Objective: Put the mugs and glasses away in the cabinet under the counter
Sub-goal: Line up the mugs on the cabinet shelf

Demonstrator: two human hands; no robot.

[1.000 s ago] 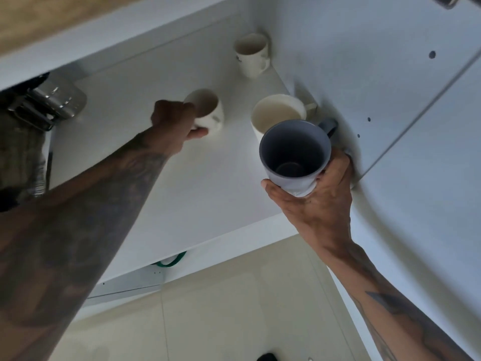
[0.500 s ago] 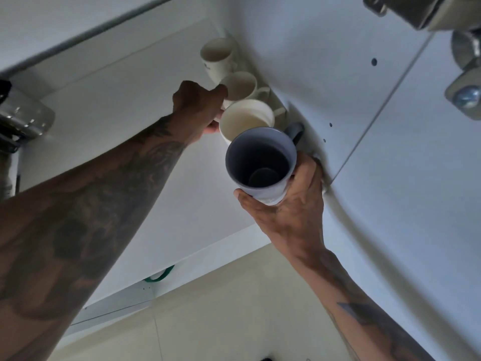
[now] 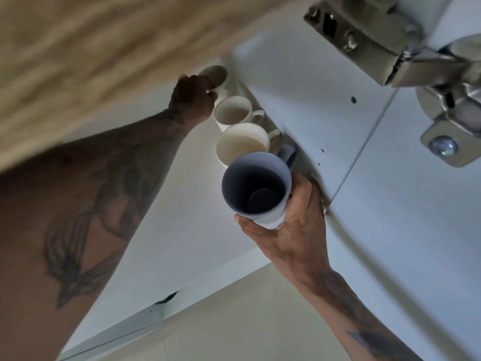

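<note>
My right hand grips a grey-blue mug from below, mouth toward me, just in front of the cabinet's right wall. Behind it three white mugs stand in a row along that wall on the white shelf: a large white mug, a small white mug and a far white mug. My left hand reaches deep inside with curled fingers between the far and the small mug. Its grip is hidden from me.
Metal hinges stick out at the upper right, where the open cabinet door hangs. The blurred wooden counter edge fills the upper left. Beige floor tiles lie below, and something green peeks from under the shelf edge.
My left hand carried the small white mug to the right wall, between the far and large mugs, then reached deeper. The right hand kept the grey-blue mug. My head moved closer.
</note>
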